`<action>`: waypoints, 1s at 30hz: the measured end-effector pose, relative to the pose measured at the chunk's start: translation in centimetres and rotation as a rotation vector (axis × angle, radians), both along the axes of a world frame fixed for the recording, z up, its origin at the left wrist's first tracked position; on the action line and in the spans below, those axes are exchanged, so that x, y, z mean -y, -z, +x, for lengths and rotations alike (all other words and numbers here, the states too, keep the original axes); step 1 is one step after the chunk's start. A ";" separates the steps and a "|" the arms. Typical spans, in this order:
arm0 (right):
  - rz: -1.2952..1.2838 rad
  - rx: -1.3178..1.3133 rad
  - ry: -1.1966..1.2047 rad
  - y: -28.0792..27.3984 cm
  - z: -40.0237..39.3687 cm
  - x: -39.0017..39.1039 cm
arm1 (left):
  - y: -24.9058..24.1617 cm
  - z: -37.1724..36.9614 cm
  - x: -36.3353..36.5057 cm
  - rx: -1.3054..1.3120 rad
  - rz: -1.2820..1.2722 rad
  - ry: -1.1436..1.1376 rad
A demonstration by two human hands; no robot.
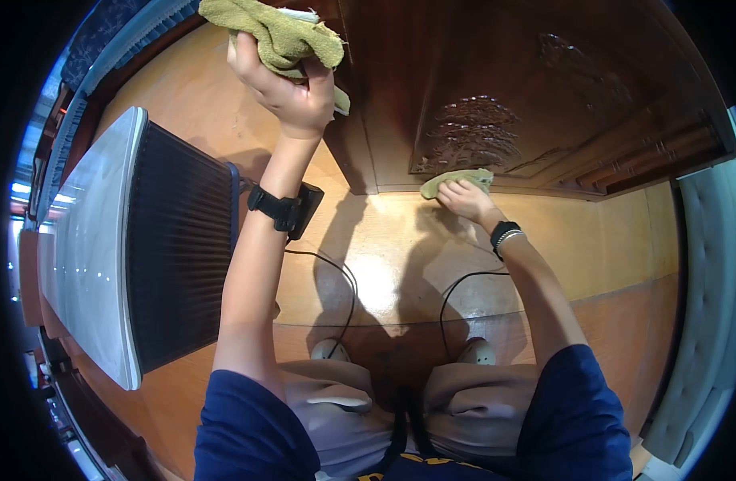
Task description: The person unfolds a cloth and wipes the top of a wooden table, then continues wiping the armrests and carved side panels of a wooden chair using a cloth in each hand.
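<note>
My left hand (292,92) is raised at the upper left, its fingers closed around a bunched yellow-green cloth (276,32). A bit of white shows at the cloth's top edge. Lower and to the right, my right hand (464,199) presses a second yellow-green cloth (448,183) near the bottom edge of a dark, glossy wooden cabinet (384,120). Carved relief decorates the cabinet's front. Black bands with a cable sit on both wrists.
On the left stands a table (87,256) with a pale top and a dark ribbed side. A tufted light padded panel (708,305) runs along the right. Black cables (352,289) hang from my wrists over the shiny tan floor (376,232). My shoes (478,353) are below.
</note>
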State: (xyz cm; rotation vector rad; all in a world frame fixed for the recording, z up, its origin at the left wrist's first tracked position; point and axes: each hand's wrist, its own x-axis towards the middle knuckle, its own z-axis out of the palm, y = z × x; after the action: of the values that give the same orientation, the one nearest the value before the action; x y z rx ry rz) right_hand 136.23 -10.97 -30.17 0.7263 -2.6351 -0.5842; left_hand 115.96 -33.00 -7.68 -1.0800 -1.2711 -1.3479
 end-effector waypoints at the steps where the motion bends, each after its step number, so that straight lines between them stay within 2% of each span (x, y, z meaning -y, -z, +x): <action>1: 0.000 0.002 0.004 0.2 0.9 -0.9 | 0.0 0.1 0.0 0.001 0.004 -0.013; 3: -0.092 0.064 0.101 -0.9 2.4 -1.9 | 0.0 0.3 -0.1 0.017 0.000 0.030; 5: -0.053 0.051 0.093 -1.4 3.3 -3.3 | -0.1 0.2 0.1 0.029 -0.004 0.071; 7: -0.009 0.038 0.089 -2.0 4.0 -4.5 | 0.3 -0.2 0.1 0.009 -0.003 0.017; 9: 0.010 0.105 0.221 -2.6 4.7 -5.1 | 0.4 -0.6 -0.1 -0.009 0.017 0.001; 11: -0.010 0.108 0.227 -3.1 5.1 -5.0 | 0.5 -0.5 0.2 -0.021 0.035 -0.022; 13: -0.219 -0.100 0.203 -3.7 4.9 -4.6 | 0.3 -0.3 0.1 0.012 0.010 -0.015; 15: -0.256 -0.145 0.168 -5.5 3.8 -3.4 | 0.1 -0.2 -0.2 -0.009 0.042 -0.051; 18: -0.369 -0.459 0.027 -12.1 1.0 0.5 | 0.3 -0.3 -0.1 -0.001 0.057 -0.060; 20: -0.448 -0.676 0.010 -16.5 -1.2 2.2 | 0.2 0.0 0.1 -0.006 -0.011 -0.213; 21: -0.481 -0.770 0.013 -19.3 -1.9 3.0 | -0.1 0.5 0.3 -0.004 -0.005 -0.216; 23: -0.524 -0.907 -0.012 -24.5 -2.9 3.4 | -1.6 2.0 0.5 -0.080 -0.103 -0.473; 24: -0.557 -1.018 0.006 -26.3 -3.1 3.2 | -2.1 2.7 -0.3 -0.042 -0.001 -0.410; 26: -0.592 -1.224 -0.006 -29.7 -3.3 3.4 | -4.3 4.8 -0.4 -0.065 -0.020 -0.488; 28: -0.599 -1.345 -0.030 -30.6 -3.6 3.4 | -4.2 4.8 -0.3 -0.030 -0.095 -0.588; 29: -0.603 -1.343 -0.032 -30.0 -4.0 3.5 | -4.0 4.8 -0.2 -0.029 -0.096 -0.592; 30: -0.603 -1.227 -0.006 -28.6 -4.6 3.7 | -3.8 4.8 0.0 -0.094 -0.190 -0.630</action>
State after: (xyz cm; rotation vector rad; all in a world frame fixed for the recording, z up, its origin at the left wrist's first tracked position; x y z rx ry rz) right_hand 131.68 -14.65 -1.59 0.0794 -1.4937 -0.1009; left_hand 120.76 -32.98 -3.88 -0.7565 -1.5225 -0.7056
